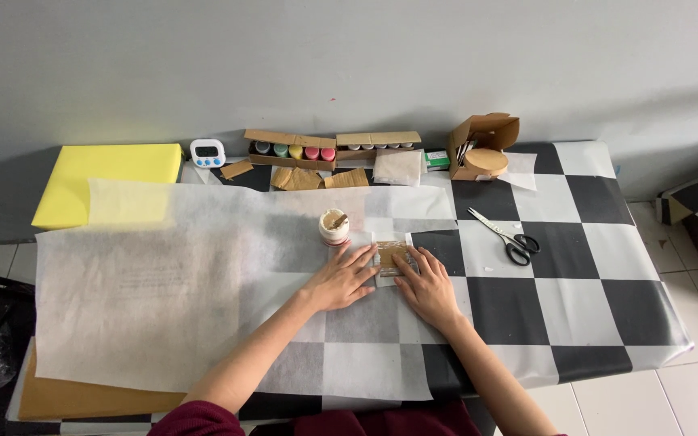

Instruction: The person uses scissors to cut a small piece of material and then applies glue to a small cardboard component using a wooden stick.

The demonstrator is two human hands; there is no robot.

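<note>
A worktop [583, 315] with a black-and-white checked cover stands against a plain grey wall, with white floor tiles showing at the right. At the far left lies a yellow sheet [111, 173]; a large sheet of thin white paper [187, 299] spreads over the left half. Along the far edge sit a small white timer [208, 153], two open cardboard boxes of paint pots [331, 148] and a brown carton [484, 147]. Black-handled scissors [506, 236] lie to the right.

Near the middle, a small brown card [391, 257] lies on a white square, just right of an open white jar [334, 227]. The left hand [341, 278] lies flat, fingers spread, touching the card's left edge. The right hand [426, 282], also spread flat, presses its right side.
</note>
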